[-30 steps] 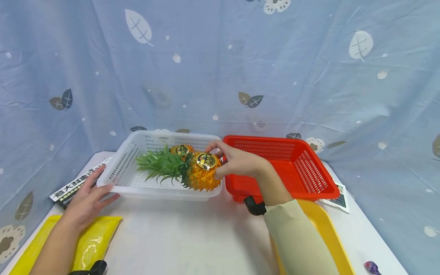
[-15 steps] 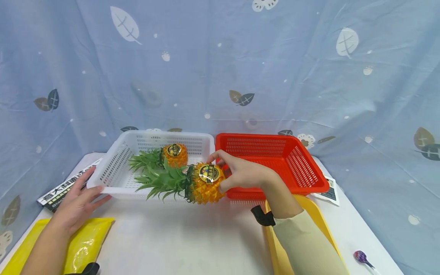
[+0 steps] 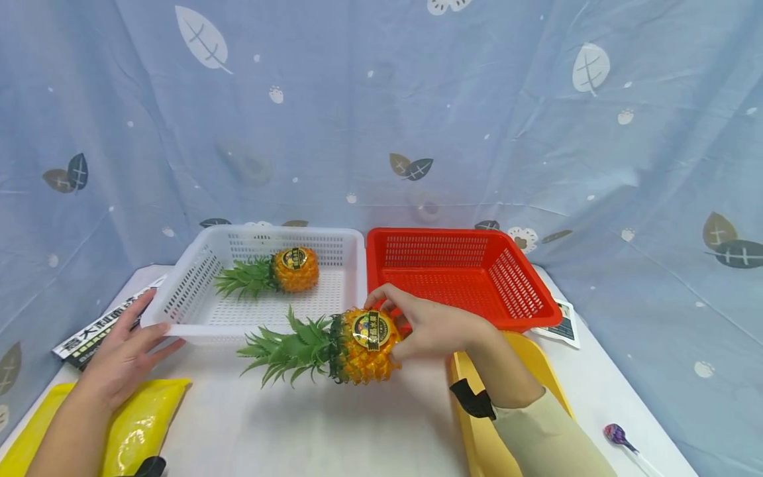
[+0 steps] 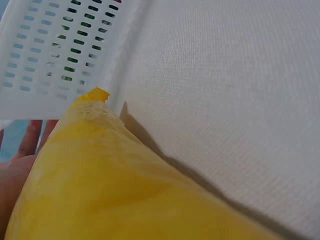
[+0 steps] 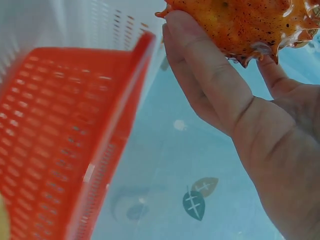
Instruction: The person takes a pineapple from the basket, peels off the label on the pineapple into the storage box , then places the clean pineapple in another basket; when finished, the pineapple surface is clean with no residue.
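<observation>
Head view shows the whole pineapple (image 3: 336, 349), crown included; right wrist view shows only part of its spiky body. The right hand (image 3: 438, 326) has it in its grip above the desk (image 3: 298, 437), near the white basket (image 3: 208, 330). Its long axis lies nearly level, crown pointing left. The left hand (image 3: 128, 358), fingers spread, touches the basket's corner.
</observation>
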`<state>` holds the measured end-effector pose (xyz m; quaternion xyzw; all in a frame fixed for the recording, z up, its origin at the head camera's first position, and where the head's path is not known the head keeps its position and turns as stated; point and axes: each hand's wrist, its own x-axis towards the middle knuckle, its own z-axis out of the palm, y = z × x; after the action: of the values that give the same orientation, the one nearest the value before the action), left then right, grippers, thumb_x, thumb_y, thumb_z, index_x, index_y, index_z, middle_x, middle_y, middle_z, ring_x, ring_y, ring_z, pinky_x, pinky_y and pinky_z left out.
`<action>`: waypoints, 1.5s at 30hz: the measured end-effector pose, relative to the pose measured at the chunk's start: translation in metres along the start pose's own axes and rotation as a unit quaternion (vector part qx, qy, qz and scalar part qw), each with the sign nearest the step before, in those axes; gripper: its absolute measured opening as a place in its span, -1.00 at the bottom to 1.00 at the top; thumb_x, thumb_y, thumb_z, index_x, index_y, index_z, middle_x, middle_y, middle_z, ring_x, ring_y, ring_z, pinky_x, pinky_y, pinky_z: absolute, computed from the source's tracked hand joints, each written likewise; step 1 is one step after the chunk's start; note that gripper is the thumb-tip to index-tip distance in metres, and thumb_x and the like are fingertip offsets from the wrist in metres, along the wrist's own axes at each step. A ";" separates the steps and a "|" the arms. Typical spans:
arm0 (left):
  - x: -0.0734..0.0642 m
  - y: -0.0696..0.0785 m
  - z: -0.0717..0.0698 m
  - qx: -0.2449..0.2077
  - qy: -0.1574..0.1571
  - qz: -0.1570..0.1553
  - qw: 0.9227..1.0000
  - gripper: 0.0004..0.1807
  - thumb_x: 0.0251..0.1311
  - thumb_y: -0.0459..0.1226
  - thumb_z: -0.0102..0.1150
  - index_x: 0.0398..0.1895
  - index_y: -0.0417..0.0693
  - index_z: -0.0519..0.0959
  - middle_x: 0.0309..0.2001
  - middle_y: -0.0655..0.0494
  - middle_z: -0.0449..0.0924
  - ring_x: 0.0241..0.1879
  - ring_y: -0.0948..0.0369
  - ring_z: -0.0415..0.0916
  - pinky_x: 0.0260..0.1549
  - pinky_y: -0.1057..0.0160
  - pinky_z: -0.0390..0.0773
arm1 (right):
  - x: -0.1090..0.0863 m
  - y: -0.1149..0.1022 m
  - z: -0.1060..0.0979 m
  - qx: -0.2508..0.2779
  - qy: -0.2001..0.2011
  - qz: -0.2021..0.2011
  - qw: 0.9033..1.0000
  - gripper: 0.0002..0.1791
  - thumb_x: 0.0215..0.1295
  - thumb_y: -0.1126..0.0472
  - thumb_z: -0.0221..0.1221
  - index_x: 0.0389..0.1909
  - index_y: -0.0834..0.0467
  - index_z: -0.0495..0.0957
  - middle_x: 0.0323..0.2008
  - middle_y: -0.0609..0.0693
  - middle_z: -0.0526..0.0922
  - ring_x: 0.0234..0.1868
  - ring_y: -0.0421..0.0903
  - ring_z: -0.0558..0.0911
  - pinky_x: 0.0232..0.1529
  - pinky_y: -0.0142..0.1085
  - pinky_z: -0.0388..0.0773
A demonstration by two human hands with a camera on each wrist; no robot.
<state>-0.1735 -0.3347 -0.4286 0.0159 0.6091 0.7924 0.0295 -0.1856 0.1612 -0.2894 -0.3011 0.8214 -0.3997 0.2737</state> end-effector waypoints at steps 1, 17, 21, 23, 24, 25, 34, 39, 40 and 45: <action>0.000 0.000 0.000 -0.001 0.000 -0.001 1.000 -0.15 0.55 -0.39 -0.06 0.67 0.51 -0.12 0.24 0.42 0.21 0.02 0.46 0.58 -0.12 0.27 0.76 | -0.002 0.002 0.002 0.003 -0.001 0.001 1.000 -0.27 0.08 0.30 0.31 0.30 -0.03 0.27 0.17 0.03 0.48 0.17 0.00 0.52 0.08 -0.19 0.66; 0.000 0.001 0.000 0.008 0.007 -0.008 1.000 -0.16 0.56 -0.36 -0.05 0.67 0.54 -0.12 0.23 0.46 0.20 -0.01 0.47 0.59 -0.16 0.29 0.76 | -0.014 0.029 0.016 0.045 -0.017 0.016 0.999 -0.23 0.05 0.32 0.33 0.31 0.02 0.26 0.19 0.10 0.41 0.14 0.03 0.54 0.04 -0.21 0.69; 0.001 0.002 0.000 0.007 0.004 -0.008 1.000 -0.17 0.57 -0.35 -0.05 0.66 0.55 -0.10 0.23 0.47 0.20 0.00 0.47 0.58 -0.16 0.29 0.76 | -0.014 0.033 0.019 0.039 -0.015 0.014 0.999 -0.26 0.04 0.32 0.32 0.28 0.02 0.28 0.16 0.11 0.42 0.11 0.03 0.54 0.02 -0.21 0.69; 0.001 0.002 0.000 0.009 0.005 -0.009 1.000 -0.17 0.57 -0.35 -0.05 0.66 0.56 -0.11 0.23 0.47 0.19 -0.01 0.47 0.58 -0.17 0.29 0.76 | -0.015 0.036 0.020 0.033 -0.015 0.012 0.999 -0.26 0.04 0.31 0.32 0.27 0.01 0.29 0.16 0.11 0.43 0.12 0.02 0.53 0.02 -0.22 0.68; 0.001 0.001 0.000 0.011 0.006 -0.011 1.000 -0.17 0.57 -0.34 -0.05 0.66 0.57 -0.11 0.23 0.48 0.19 -0.01 0.47 0.58 -0.17 0.29 0.76 | -0.015 0.036 0.020 0.031 -0.016 0.012 0.999 -0.27 0.04 0.31 0.32 0.27 0.01 0.29 0.17 0.11 0.43 0.12 0.02 0.53 0.03 -0.23 0.68; 0.001 0.001 0.001 0.012 0.008 -0.012 1.000 -0.17 0.57 -0.34 -0.04 0.66 0.57 -0.11 0.23 0.48 0.18 -0.01 0.47 0.58 -0.17 0.30 0.76 | -0.015 0.037 0.021 0.029 -0.017 0.012 0.999 -0.26 0.04 0.30 0.33 0.27 0.00 0.29 0.17 0.10 0.43 0.13 0.01 0.52 0.03 -0.24 0.68; 0.002 0.002 0.002 0.009 0.008 -0.016 1.000 -0.17 0.57 -0.34 -0.05 0.66 0.58 -0.10 0.27 0.47 0.16 -0.01 0.47 0.57 -0.17 0.28 0.76 | -0.015 0.046 0.025 0.023 -0.031 0.022 0.999 -0.29 0.03 0.26 0.34 0.24 -0.03 0.31 0.17 0.01 0.47 0.20 0.01 0.47 0.09 -0.26 0.64; 0.001 0.002 0.001 0.004 0.010 -0.014 1.000 -0.18 0.57 -0.35 -0.05 0.66 0.57 -0.09 0.26 0.48 0.18 -0.02 0.46 0.59 -0.18 0.28 0.77 | -0.012 0.048 0.029 0.004 -0.034 0.024 0.999 -0.30 0.00 0.31 0.35 0.21 0.01 0.33 0.14 -0.01 0.48 0.15 -0.06 0.50 0.08 -0.30 0.64; 0.001 0.002 0.001 0.004 0.011 -0.015 1.000 -0.18 0.57 -0.35 -0.05 0.65 0.58 -0.09 0.26 0.48 0.18 -0.02 0.46 0.59 -0.18 0.28 0.77 | -0.011 0.048 0.030 -0.001 -0.033 0.025 0.999 -0.30 -0.01 0.32 0.35 0.21 0.01 0.33 0.13 -0.02 0.48 0.14 -0.07 0.51 0.09 -0.31 0.63; 0.002 0.001 0.001 0.010 0.010 -0.017 1.000 -0.18 0.57 -0.34 -0.06 0.66 0.58 -0.10 0.28 0.47 0.16 -0.02 0.46 0.58 -0.18 0.29 0.76 | -0.008 0.050 0.034 -0.029 -0.029 0.038 0.998 -0.29 -0.02 0.35 0.37 0.19 -0.03 0.36 0.09 -0.08 0.51 0.11 -0.14 0.53 0.11 -0.34 0.59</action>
<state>-0.1752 -0.3335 -0.4273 -0.0020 0.6173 0.7859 0.0371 -0.1709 0.1748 -0.3470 -0.2895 0.8352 -0.3558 0.3034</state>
